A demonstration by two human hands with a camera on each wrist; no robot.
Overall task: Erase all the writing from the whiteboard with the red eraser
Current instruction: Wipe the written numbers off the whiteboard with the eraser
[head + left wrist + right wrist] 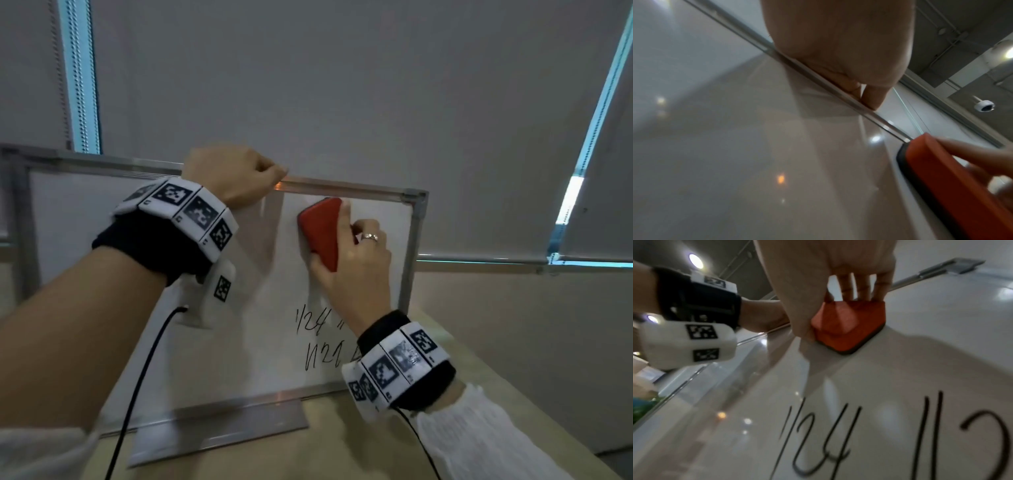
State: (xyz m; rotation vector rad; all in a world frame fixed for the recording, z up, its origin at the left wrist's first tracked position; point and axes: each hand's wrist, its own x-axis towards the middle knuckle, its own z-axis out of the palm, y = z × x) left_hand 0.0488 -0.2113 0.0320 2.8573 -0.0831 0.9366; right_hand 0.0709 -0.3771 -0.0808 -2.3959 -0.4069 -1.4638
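Observation:
A metal-framed whiteboard (222,342) stands upright on a beige table. Black handwriting (317,337) remains on its lower right area, seen close in the right wrist view as writing (818,439). My right hand (349,263) grips the red eraser (322,233) and presses its dark felt side flat on the board near the top right corner; the eraser (846,326) is held between thumb and fingers. My left hand (233,174) is curled over the top frame rail (342,188), holding the board; the left hand (849,53) and the eraser (953,183) both show in the left wrist view.
The board's metal foot (219,435) rests on the beige table (342,445). Black cables (137,394) run from both wristbands. Grey roller blinds (342,85) hang behind the board. The table's right edge runs diagonally at the lower right.

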